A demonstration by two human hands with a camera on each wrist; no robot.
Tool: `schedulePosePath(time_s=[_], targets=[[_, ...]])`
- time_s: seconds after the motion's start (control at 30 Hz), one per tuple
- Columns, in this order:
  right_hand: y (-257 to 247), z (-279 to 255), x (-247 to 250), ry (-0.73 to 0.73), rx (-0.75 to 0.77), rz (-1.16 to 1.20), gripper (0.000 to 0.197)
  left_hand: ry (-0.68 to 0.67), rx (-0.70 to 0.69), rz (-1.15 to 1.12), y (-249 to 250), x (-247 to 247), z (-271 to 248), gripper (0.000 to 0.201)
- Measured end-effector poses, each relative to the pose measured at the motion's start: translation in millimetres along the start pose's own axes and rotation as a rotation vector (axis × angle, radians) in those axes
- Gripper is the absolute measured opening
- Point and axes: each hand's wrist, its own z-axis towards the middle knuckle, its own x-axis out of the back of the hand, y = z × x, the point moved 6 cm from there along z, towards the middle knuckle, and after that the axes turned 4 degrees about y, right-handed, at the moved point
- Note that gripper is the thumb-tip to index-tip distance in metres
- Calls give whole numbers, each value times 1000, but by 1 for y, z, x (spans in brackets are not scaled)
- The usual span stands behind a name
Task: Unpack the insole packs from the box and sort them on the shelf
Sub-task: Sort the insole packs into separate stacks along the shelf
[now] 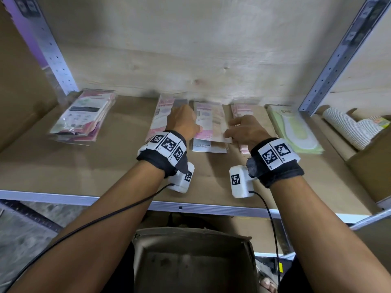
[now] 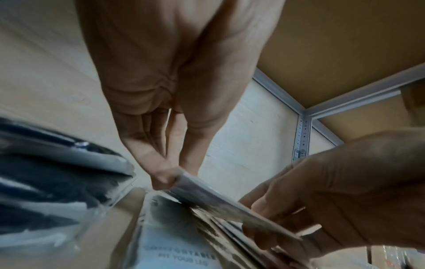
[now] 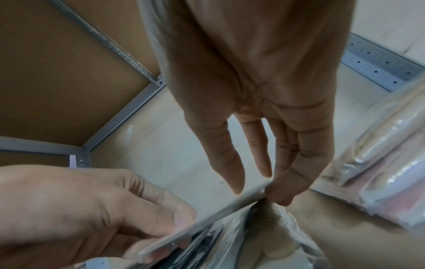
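Head view: left hand and right hand pinch opposite edges of one pack at frame centre, above a shelf stack; box at bottom. Wrist views alone show fingertips clamping the pack's edge.

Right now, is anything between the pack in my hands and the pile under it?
Nothing visible. Both hands, left and right, hold the pack by its edges just above the middle pile on the shelf; only air shows between them.
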Motion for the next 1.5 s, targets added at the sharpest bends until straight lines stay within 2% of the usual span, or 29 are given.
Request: schedulePosePath(time_s=[0.17,0.3,0.63,0.77,0.87,0.93,1.17,1.27,1.5], targets=[[1,3,-4,-19,-19,-16,64,-4,-56,131,5,-3,-4,28],[1,1,-9,-49,-27,-18,65,0,-94,202,9,-5,-6,19],[1,0,-13,-82,-31,-43,67,-54,-156,302,15,-15,-10,45],[1,0,-14,-84,-27,-59,66,-81,-146,286,15,-17,-11,49],[1,-1,-14,-77,-14,-88,65,-101,-143,297,15,-17,-12,31],[1,-1,-13,-75,-4,-101,64,-119,-142,303,14,-18,-12,27],[-2,-4,-11,-66,11,-147,60,-120,-130,283,12,-20,-10,40],[-3,-5,-7,-35,37,-165,56,-82,-149,260,14,-16,-8,34],[-15,-8,3,54,163,-177,41,100,-155,197,11,22,5,14]])
